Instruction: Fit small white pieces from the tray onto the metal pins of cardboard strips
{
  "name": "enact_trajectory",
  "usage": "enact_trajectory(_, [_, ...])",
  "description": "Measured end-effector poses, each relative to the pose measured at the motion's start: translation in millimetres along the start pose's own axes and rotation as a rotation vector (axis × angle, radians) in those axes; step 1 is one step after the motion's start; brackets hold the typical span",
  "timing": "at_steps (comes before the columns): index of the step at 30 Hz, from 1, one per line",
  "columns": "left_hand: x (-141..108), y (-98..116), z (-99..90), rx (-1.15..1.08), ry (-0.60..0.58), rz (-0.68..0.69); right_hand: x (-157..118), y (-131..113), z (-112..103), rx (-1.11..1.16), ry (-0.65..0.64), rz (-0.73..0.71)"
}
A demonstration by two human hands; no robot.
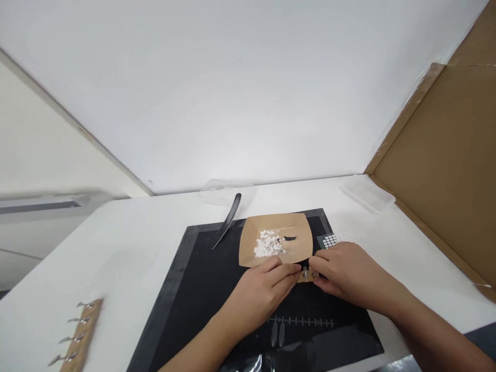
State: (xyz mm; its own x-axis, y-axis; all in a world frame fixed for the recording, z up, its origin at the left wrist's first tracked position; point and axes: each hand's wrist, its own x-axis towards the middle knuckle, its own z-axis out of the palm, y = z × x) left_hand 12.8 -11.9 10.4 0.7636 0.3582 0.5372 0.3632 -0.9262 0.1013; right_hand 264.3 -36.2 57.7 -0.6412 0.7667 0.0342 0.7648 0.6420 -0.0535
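Our left hand (260, 290) reaches in from the lower left, its fingers closed on the left end of a small tan strip (307, 276), which lies between our two hands near the front edge of a shallow paper tray. Our right hand (344, 271) comes from the lower right, its thumb and fingertips pinching the strip's other end. A narrow clear piece (305, 270) sits across the middle of the strip. Just beyond our fingers, the brown paper tray (302, 226) holds a heap of small white discs (267, 245) and one dark sliver (290, 238). Right of the tray, near our right hand, is a sheet of white dots (336, 238). Below our hands lies a translucent comb-like strip (304, 321) with two clear, elongated tips (275, 335) hanging from it. All this is on or beside a black mat (194, 281); a curved dark tool (231, 211) overlaps its far left edge. Farther out on the white desk (112, 248) are a clear plastic box (367, 194) at the right and, at the near left, a wooden bar (86, 336) bearing four shiny pieces (72, 338).
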Motion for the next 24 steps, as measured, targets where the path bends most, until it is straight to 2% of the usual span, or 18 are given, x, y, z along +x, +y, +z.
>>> enact_trajectory(5, [-0.7,0.0,0.4,0.004,-0.009,-0.003,0.0,-0.6,-3.2,0.023,-0.018,-0.005])
enact_trajectory(12, [-1.9,-0.8,0.2,0.016,-0.024,0.014,-1.9,0.2,-1.3,0.101,0.012,0.061])
enact_trajectory(17, [-2.8,-1.0,0.5,0.024,-0.029,0.009,-8.5,2.3,5.1,0.207,0.093,0.154])
enact_trajectory(24, [-3.2,-1.0,0.3,0.014,-0.03,0.019,-21.8,-4.3,29.9,0.565,0.252,0.368])
